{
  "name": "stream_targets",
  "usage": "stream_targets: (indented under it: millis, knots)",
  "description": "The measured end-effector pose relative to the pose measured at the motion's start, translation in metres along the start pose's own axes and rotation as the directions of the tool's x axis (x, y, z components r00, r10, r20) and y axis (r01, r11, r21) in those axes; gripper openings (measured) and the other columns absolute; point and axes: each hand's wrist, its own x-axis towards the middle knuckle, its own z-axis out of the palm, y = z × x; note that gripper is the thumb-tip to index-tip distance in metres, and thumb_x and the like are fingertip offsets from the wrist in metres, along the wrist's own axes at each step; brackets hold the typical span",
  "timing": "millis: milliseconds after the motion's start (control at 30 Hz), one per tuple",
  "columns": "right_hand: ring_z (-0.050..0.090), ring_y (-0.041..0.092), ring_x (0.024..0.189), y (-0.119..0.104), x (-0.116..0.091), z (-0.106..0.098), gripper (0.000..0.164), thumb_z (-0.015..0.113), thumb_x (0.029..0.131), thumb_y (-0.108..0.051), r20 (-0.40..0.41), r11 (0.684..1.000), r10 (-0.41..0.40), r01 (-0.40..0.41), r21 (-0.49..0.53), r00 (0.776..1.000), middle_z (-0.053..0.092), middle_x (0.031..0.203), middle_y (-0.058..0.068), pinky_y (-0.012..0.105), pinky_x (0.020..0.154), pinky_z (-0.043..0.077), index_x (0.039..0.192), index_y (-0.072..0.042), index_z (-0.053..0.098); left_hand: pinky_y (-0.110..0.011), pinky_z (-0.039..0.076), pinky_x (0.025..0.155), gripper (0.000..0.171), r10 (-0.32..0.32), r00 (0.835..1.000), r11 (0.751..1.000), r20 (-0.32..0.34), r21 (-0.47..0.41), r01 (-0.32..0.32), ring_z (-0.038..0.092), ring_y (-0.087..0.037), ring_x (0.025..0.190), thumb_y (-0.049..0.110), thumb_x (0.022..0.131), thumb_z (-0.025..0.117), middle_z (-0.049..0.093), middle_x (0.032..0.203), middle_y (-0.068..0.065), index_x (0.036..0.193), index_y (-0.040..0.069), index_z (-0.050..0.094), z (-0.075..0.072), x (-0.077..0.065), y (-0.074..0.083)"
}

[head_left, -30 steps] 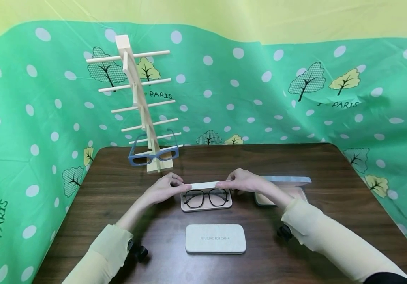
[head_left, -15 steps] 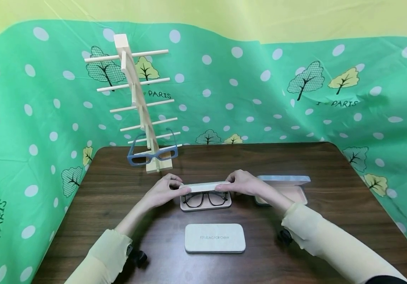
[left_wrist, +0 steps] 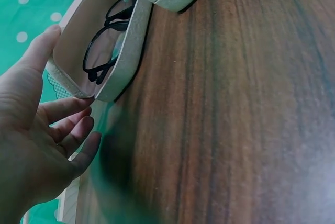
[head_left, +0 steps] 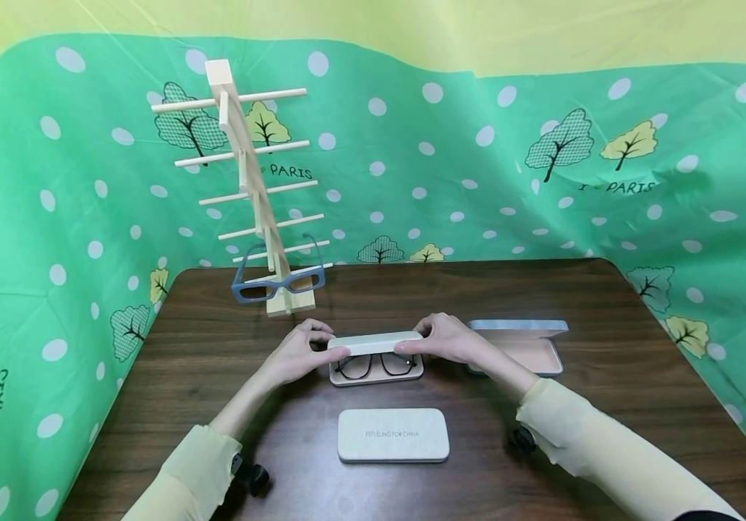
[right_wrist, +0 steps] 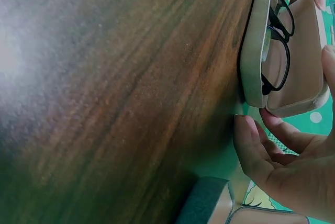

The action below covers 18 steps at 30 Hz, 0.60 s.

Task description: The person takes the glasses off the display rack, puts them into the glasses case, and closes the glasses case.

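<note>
A pale eyeglass case [head_left: 373, 381] lies on the table with its lid [head_left: 375, 344] raised partway. Black-framed eyeglasses [head_left: 354, 367] rest inside, their upper part hidden by the lid in the head view. My left hand [head_left: 301, 352] holds the lid's left end, thumb on its front edge and index finger by the hinge corner [left_wrist: 86, 97]. At the right end my right hand [head_left: 447, 339] grips likewise, with its thumb on the edge and a finger near the hinge.
A closed pale case [head_left: 393, 435] with printed lettering lies in front. Behind my right forearm stands another open case [head_left: 542, 354] with a bluish lid. A wooden display rack [head_left: 252, 188] at the back left bears blue eyeglasses [head_left: 279, 284]. A patterned cloth [head_left: 477, 181] hangs behind the table [head_left: 216, 391].
Both hands have tipped the lid forward and down, so it covers more of the black eyeglasses. The head view has shifted slightly; the other things stay where they were.
</note>
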Motion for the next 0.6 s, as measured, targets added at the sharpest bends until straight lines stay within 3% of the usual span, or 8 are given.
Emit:
stream_targets:
  millis: [233,600]
  knots:
    - [0.056,0.015,0.085,0.001,-0.002,0.002,0.052,0.081,0.075,-0.064,-0.012,0.999,-0.028,0.029,0.018,1.0,0.076,0.096,-0.002,0.028,0.069,0.043,0.098,-0.017,0.08,-0.045,0.046,0.108,0.063,-0.008,1.0,0.999,-0.02,-0.033,0.007,0.062,-0.025,0.129,0.05,0.082,0.083,0.072,0.129,-0.011,0.127,0.013,0.061,0.004,-0.003,-0.002]
    - [0.048,0.013,0.07,0.003,-0.003,0.006,0.042,0.084,0.073,-0.063,-0.04,0.997,-0.067,0.068,0.028,0.997,0.065,0.075,-0.006,0.029,0.063,0.04,0.082,-0.023,0.077,-0.048,0.044,0.109,0.061,0.038,0.997,0.986,-0.059,0.167,-0.028,0.053,-0.027,0.129,0.054,0.086,0.078,0.062,0.129,-0.005,0.119,0.003,0.075,0.007,-0.012,0.005]
